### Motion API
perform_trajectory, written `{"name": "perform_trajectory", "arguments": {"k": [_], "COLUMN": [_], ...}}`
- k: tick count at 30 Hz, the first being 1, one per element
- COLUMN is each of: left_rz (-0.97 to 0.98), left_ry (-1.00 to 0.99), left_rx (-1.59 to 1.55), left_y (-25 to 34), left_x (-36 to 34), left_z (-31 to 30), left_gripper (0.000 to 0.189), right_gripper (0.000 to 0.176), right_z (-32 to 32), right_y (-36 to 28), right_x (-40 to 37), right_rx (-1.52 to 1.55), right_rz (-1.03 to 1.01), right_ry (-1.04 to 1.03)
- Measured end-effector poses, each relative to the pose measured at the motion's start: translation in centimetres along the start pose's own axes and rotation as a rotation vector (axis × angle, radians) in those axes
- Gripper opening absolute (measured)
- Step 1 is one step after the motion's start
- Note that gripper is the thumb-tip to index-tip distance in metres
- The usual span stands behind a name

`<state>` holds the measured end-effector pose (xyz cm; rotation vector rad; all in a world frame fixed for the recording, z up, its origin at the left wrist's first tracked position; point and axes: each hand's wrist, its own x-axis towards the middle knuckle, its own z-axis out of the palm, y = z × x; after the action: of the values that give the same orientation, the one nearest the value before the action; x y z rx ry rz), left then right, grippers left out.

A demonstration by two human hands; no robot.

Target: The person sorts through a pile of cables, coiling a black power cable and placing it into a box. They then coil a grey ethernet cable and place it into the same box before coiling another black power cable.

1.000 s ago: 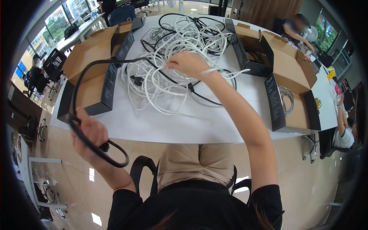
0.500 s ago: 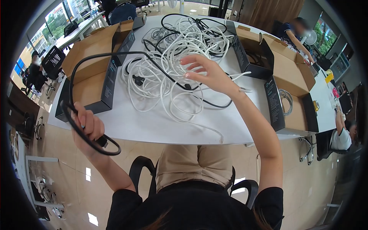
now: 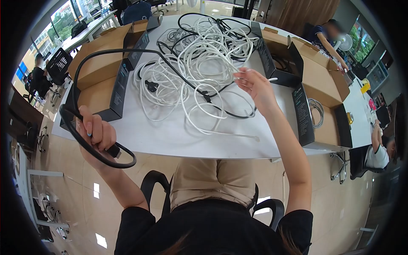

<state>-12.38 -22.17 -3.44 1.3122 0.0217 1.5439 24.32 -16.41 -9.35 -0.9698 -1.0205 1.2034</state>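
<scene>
My left hand (image 3: 98, 134) is closed around a black cable (image 3: 123, 50), held up near the table's left front edge. A loop of it hangs below the fist, with a black connector at the palm. From there the cable arcs over the left box and runs into a tangle of white cables (image 3: 208, 63). My right hand (image 3: 257, 89) is at the tangle's right side, its fingertips pinched on a white cable strand. A black plug (image 3: 151, 86) lies on the left of the pile, and another black connector (image 3: 206, 97) sits near its front.
An open cardboard box (image 3: 100, 95) stands at the left. On the right, one black box (image 3: 280, 63) holds dark cable and another open box (image 3: 327, 123) holds a coiled grey cable (image 3: 316, 112). Other people sit at the far right and far left.
My right hand has moved right and its spread fingers have closed on a white strand. Loose white cable at the front right has shifted. My left hand still grips the black cable.
</scene>
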Motion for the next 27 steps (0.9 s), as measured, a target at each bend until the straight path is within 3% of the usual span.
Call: {"name": "perform_trajectory", "arguments": {"k": [3, 4, 7, 11, 14, 17, 20, 25, 27], "left_rz": [0.006, 0.003, 0.02, 0.04, 0.043, 0.043, -0.036, -0.22, -0.262], "left_ry": [-0.029, -0.056, -0.167, -0.26, -0.258, -0.218, -0.152, 0.051, 0.055], "left_rx": [-0.045, -0.078, -0.135, -0.148, -0.174, -0.126, -0.119, -0.133, -0.206], "left_y": [0.2, 0.3, 0.6, 1.6, 2.6, 2.7, 2.1, 0.2, -1.2], "left_x": [-0.2, -0.2, -0.5, -0.9, -1.5, -2.0, -2.4, -3.1, -3.1], "left_z": [-0.2, -0.4, -0.3, 0.1, -0.2, -0.5, -0.6, -1.0, -0.5], "left_gripper": [0.023, 0.023, 0.022, 0.022, 0.022, 0.022, 0.023, 0.024, 0.019], "right_gripper": [0.021, 0.019, 0.02, 0.012, 0.013, 0.012, 0.01, 0.014, 0.015], "right_z": [-0.2, 0.5, 1.3, 2.7, 2.0, 1.2, -0.7, -4.3, -5.7], "right_y": [0.5, 0.0, 1.3, 1.6, 1.9, -0.1, -1.9, -5.3, -7.1], "right_x": [1.1, 1.0, 1.6, 3.0, 4.7, 5.9, 6.7, 5.3, 3.1], "right_rx": [-0.693, -0.866, -1.277, -1.47, -1.33, -1.203, -1.014, -0.99, -1.078], "right_rz": [-0.264, -0.255, -0.551, -0.477, -0.712, -0.795, -0.795, -0.912, -0.783], "right_ry": [-0.199, -0.235, -0.421, -0.566, -0.318, 0.029, 0.251, 0.523, 0.582]}}
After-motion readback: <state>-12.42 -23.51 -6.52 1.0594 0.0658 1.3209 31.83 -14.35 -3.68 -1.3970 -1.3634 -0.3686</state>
